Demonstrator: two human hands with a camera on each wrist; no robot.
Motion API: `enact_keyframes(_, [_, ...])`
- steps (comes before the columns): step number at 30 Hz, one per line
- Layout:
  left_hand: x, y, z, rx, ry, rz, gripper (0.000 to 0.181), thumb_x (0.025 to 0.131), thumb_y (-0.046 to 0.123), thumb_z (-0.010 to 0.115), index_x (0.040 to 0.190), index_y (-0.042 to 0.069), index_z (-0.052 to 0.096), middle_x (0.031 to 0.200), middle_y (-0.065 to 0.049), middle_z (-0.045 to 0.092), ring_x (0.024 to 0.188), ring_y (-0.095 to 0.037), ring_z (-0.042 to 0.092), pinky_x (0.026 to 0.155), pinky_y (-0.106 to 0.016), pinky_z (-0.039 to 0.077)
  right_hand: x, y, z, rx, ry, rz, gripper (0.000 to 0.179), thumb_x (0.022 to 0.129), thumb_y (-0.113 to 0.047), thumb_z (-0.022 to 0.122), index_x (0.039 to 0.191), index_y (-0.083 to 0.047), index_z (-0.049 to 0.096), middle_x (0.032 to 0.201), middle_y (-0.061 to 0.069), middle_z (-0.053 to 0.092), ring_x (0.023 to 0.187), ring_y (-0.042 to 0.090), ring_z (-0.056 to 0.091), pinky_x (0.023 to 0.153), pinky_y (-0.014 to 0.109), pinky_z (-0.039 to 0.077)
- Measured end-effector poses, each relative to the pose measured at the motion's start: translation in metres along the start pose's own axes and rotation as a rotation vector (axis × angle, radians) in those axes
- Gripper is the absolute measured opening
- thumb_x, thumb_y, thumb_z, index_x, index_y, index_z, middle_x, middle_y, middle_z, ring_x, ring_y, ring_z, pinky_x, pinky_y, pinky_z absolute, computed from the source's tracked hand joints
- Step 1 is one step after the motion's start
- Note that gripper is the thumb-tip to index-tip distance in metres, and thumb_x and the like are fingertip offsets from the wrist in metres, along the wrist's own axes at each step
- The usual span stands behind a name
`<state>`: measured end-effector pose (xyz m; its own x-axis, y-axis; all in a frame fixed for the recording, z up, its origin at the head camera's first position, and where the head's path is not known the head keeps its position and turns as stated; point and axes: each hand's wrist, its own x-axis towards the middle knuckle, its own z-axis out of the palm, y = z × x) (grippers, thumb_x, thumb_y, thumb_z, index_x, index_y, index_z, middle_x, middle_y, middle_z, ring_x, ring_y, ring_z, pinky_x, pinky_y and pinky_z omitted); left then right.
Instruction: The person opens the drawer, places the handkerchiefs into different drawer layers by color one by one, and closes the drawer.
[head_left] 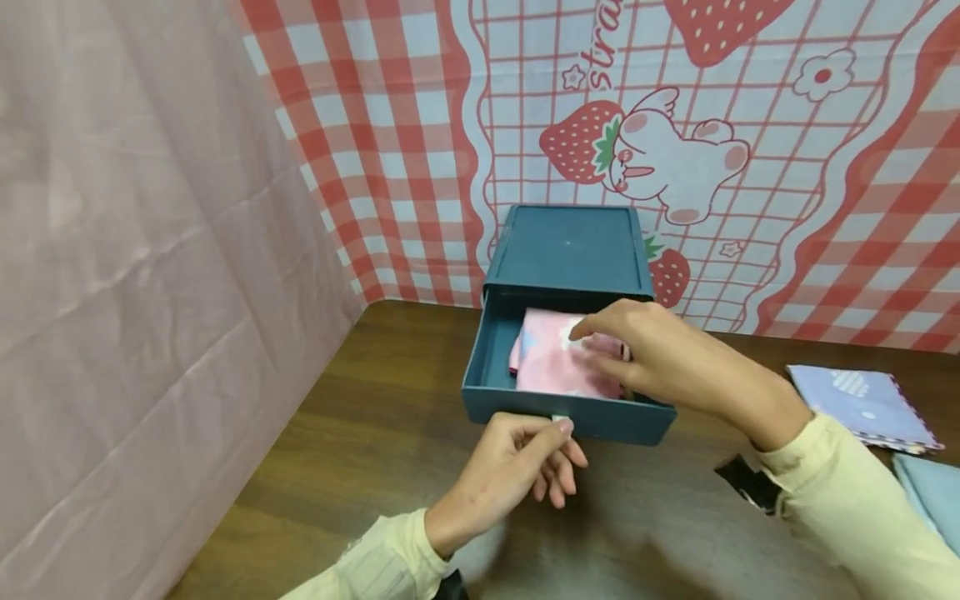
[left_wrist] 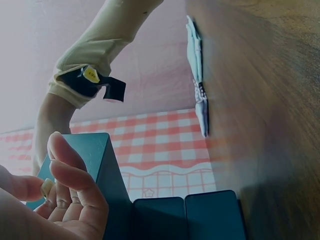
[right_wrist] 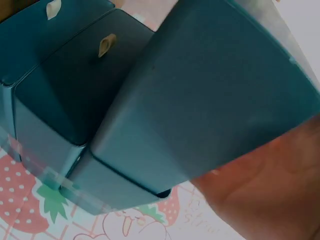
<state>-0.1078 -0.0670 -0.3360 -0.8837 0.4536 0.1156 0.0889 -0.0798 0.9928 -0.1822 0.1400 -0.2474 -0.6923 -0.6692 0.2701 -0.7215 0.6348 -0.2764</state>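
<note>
A teal drawer (head_left: 517, 403) stands pulled out at the top of a drawer cabinet (head_left: 567, 247). Inside it lies a folded pink cloth (head_left: 551, 358) with white and blue patches. My left hand (head_left: 502, 471) pinches the small cream pull tab (left_wrist: 46, 187) on the drawer's front between thumb and fingers. Over the drawer's right side reaches my right hand (head_left: 660, 358), its index fingertip at the top of the pink cloth and the thumb apart from it. In the right wrist view the drawer's side (right_wrist: 200, 95) hides the fingers of that hand.
Lower drawers (right_wrist: 75, 85) with their own tabs sit beneath the pulled-out one. On the wooden table (head_left: 360, 442), a folded lavender cloth (head_left: 862, 404) and a light blue cloth (head_left: 930, 492) lie to the right. A strawberry-print sheet (head_left: 405, 150) hangs behind, and a pale pink curtain (head_left: 165, 275) at left.
</note>
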Motion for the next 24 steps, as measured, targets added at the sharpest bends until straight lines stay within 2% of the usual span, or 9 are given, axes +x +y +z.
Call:
enact_keyframes(4, [0.000,0.000,-0.001,0.002,0.003,0.005,0.044,0.104,0.032,0.052,0.087,-0.002,0.072,0.063,-0.006,0.066,0.050,-0.013,0.060,0.046,-0.020,0.045,0.009,0.002,0.004,0.040,-0.119,-0.033,0.019,0.096,-0.015,0.067,0.114,-0.011,0.073,0.108,0.000,0.072,0.092,0.012,0.064,0.079,0.037,0.053])
enact_keyframes(8, [0.000,-0.001,-0.001,-0.003,0.000,0.000,0.044,0.104,0.032,0.052,0.087,-0.002,0.072,0.063,-0.005,0.066,0.051,-0.012,0.060,0.046,-0.019,0.044,0.013,0.003,0.005,0.031,-0.179,-0.044,0.021,0.092,-0.014,0.071,0.113,-0.011,0.073,0.101,-0.003,0.071,0.083,0.010,0.060,0.070,0.032,0.050])
enact_keyframes(11, [0.000,-0.002,0.000,-0.006,-0.002,0.005,0.044,0.104,0.032,0.052,0.087,-0.002,0.072,0.063,-0.005,0.066,0.050,-0.012,0.060,0.046,-0.019,0.044,0.015,0.002,0.004,0.003,-0.191,-0.034,0.023,0.089,-0.015,0.074,0.112,-0.010,0.073,0.093,-0.004,0.068,0.076,0.010,0.056,0.065,0.030,0.045])
enact_keyframes(14, [0.001,-0.002,0.000,-0.009,-0.005,0.007,0.044,0.105,0.031,0.051,0.087,-0.003,0.072,0.063,-0.005,0.066,0.050,-0.012,0.060,0.046,-0.019,0.044,0.019,0.002,0.004,-0.022,-0.196,-0.023,0.025,0.087,-0.012,0.075,0.111,-0.008,0.072,0.089,-0.002,0.066,0.074,0.012,0.054,0.065,0.031,0.045])
enact_keyframes(17, [0.001,-0.001,0.000,-0.016,-0.008,0.007,0.044,0.105,0.031,0.051,0.088,-0.004,0.072,0.063,-0.004,0.066,0.050,-0.012,0.060,0.046,-0.019,0.044,0.022,0.002,0.007,-0.051,-0.185,-0.014,0.023,0.087,-0.008,0.073,0.110,-0.007,0.072,0.096,0.001,0.069,0.081,0.013,0.058,0.071,0.034,0.049])
enact_keyframes(21, [0.001,-0.002,0.001,-0.019,-0.009,0.013,0.044,0.105,0.031,0.051,0.088,-0.004,0.072,0.063,-0.005,0.066,0.050,-0.012,0.060,0.046,-0.019,0.044,0.024,0.002,0.010,-0.082,-0.163,-0.002,0.019,0.092,-0.007,0.066,0.111,-0.006,0.072,0.099,0.004,0.070,0.085,0.014,0.062,0.078,0.039,0.053])
enact_keyframes(24, [0.001,-0.002,0.001,-0.018,-0.008,0.013,0.044,0.105,0.031,0.051,0.087,-0.004,0.072,0.063,-0.005,0.066,0.050,-0.012,0.060,0.046,-0.019,0.043,0.023,0.002,0.010,-0.060,-0.158,-0.018,0.025,0.089,-0.001,0.065,0.113,-0.006,0.072,0.103,0.005,0.071,0.089,0.017,0.063,0.079,0.040,0.053])
